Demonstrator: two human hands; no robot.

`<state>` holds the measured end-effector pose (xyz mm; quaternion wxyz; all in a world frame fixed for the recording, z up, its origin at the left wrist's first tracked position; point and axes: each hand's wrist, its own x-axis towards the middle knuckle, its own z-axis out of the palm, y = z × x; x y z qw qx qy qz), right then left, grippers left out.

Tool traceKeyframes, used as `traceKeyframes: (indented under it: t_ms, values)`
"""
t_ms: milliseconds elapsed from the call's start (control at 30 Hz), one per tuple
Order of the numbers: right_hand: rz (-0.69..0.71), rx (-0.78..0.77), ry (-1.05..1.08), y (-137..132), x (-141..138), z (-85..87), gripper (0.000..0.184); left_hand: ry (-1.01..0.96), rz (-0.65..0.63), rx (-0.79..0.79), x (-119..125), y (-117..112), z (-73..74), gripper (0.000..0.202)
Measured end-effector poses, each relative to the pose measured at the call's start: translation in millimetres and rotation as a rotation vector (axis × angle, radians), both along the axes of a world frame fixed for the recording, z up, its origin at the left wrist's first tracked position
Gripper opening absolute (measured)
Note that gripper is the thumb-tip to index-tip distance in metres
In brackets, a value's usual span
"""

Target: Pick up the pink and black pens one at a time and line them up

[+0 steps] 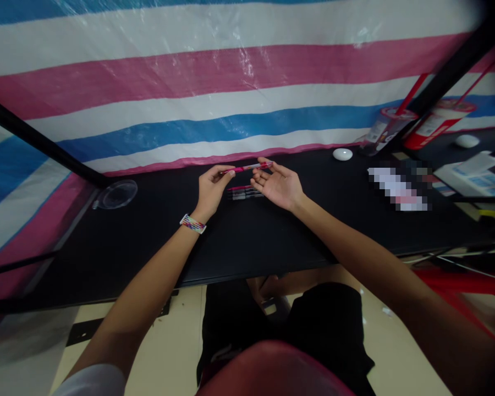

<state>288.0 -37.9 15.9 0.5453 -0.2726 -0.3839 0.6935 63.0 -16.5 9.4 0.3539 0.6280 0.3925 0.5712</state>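
A pink-and-white pen (247,167) is held up level above the black table, between my two hands. My left hand (211,190) pinches its left end between thumb and fingers, and a multicoloured woven band (193,223) circles that wrist. At the pen's other end is my right hand (281,187), palm turned up, with the thumb and forefinger at the tip and the other fingers loosely curled. Just below, several pens (245,192) lie side by side on the table, partly hidden by the right fingers.
The black table (247,242) meets a striped plastic sheet (214,71) at the back. A clear round lid (117,194) lies at left. Toward the right are a white mouse-like object (342,154), a drink cup with a straw (388,129), a red-and-white cup (439,124) and a blurred-out item (398,188).
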Motion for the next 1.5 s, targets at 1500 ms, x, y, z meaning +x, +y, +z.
traceKeyframes:
  t_ms: [1500]
  values:
    - [-0.320, 0.634, -1.231, 19, 30, -29.4, 0.026, 0.433, 0.023, 0.039, -22, 19, -25.1, 0.017]
